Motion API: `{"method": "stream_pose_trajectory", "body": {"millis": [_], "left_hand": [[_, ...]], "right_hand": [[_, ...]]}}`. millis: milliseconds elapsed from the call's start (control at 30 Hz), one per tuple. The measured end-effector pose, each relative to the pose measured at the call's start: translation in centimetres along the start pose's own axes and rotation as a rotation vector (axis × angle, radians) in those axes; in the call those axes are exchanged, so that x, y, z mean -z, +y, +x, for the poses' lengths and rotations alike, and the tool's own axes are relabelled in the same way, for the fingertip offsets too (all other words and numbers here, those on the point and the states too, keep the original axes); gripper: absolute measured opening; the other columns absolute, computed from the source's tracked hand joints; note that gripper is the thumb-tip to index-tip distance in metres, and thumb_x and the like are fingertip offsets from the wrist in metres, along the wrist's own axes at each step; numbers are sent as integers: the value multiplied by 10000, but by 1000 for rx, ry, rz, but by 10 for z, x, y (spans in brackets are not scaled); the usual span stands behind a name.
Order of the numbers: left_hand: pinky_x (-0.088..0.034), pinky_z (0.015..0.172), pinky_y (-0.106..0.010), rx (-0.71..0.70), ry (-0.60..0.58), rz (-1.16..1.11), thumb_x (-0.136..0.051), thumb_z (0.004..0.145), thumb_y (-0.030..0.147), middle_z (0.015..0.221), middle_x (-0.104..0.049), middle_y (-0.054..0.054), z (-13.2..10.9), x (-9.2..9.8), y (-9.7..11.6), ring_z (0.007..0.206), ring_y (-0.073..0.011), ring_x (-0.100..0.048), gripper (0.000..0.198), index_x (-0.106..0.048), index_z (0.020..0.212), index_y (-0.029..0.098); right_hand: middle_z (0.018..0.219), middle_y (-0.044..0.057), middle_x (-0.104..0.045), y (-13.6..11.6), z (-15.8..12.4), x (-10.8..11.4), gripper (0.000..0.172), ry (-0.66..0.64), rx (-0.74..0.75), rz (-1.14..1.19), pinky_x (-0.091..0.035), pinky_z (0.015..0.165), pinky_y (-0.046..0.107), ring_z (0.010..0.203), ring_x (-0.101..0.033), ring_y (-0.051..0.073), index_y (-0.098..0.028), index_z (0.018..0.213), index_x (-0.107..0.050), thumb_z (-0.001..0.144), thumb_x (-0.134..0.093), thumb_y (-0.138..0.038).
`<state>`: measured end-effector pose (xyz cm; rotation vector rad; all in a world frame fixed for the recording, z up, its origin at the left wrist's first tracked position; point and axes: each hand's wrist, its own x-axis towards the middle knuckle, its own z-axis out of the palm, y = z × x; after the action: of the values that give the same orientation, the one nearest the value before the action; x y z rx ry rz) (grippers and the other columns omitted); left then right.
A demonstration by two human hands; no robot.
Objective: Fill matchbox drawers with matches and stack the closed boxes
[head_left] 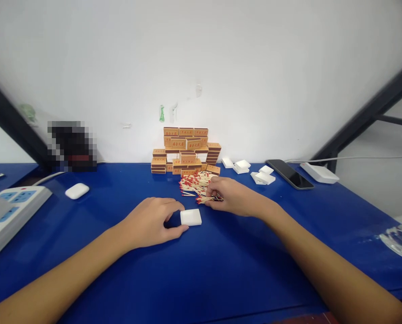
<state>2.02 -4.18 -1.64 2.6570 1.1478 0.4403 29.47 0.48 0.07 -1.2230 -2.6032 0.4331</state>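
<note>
On the blue counter (187, 274), the left hand (153, 222) holds a small white tray (191, 218) between thumb and fingers; beyond, the right hand's (232, 196) fingers pinch matches (193, 182) heaped before stacked matchboxes (186, 143).

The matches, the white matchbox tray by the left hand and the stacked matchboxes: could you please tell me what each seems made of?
Matches: probably bare wood, going by the pale, straight sticks with red heads. White matchbox tray: likely smooth, thin card, from its plain white sides, though plastic is possible. Stacked matchboxes: seemingly printed cardboard, with lettered orange-brown faces.
</note>
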Motion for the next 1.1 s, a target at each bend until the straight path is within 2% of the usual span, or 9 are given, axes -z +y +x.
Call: {"method": "stream_pose_trajectory", "body": {"millis": [233, 367, 500, 700, 800, 967, 1100], "left_hand": [[-364, 553, -267, 8, 7, -1, -716, 913, 415, 726, -632, 24, 0, -3, -1, 600, -137, -570, 251, -744, 1085, 234], [-369, 556, -270, 18, 1, -11, -710, 922, 427, 729, -629, 29, 0, -3, -1, 596, -134, -563, 275, -746, 1119, 239], [-379, 560, -274, 4, 14, -3, -699, 931, 440, 747, -641, 22, -1, -4, -2, 603, -135, -569, 295, -751, 1137, 236], [-392, 569, -281, 4, 19, -3, -693, 937, 449, 760, -655, 16, 1, -6, -2, 611, -142, -578, 308, -753, 1147, 232], [-384, 571, -278, 11, 26, -11, -694, 935, 439, 735, -641, 26, 1, -5, 0, 605, -137, -571, 293, -754, 1138, 237], [-361, 557, -274, 24, 67, 6, -717, 902, 417, 690, -614, 38, 0, -1, 1, 577, -129, -546, 268, -758, 1099, 240], [-369, 562, -275, 19, 59, 11, -721, 893, 418, 699, -627, 29, 0, -1, 1, 588, -135, -555, 263, -758, 1072, 229]], "right_hand": [[864, 20, -604, 4, -6, -3, 168, 14, 67, 4, -394, 687, 298, 781, -541, 168, -202, 800, -579, 923, -687, -163], [881, 35, -617, 2, -8, -3, 147, 54, 101, 22, -407, 704, 305, 799, -550, 174, -197, 853, -624, 996, -633, -228], [877, 35, -618, 1, -9, -1, 147, 44, 95, 4, -414, 706, 306, 796, -560, 175, -200, 859, -633, 999, -635, -243], [953, 57, -628, 7, -10, 6, 132, 201, 48, -52, -432, 725, 321, 823, -581, 191, -212, 898, -645, 998, -648, -298], [923, 46, -619, 0, -11, 7, 138, 243, 57, -2, -420, 714, 315, 789, -561, 178, -213, 891, -663, 994, -666, -304], [887, 17, -636, -25, -14, -1, 106, 151, 139, 184, -423, 706, 290, 801, -571, 160, -211, 908, -715, 976, -715, -292], [1001, 45, -666, -39, -14, -12, 78, 47, 135, 139, -443, 724, 297, 846, -606, 169, -197, 1013, -738, 976, -709, -259]]}}
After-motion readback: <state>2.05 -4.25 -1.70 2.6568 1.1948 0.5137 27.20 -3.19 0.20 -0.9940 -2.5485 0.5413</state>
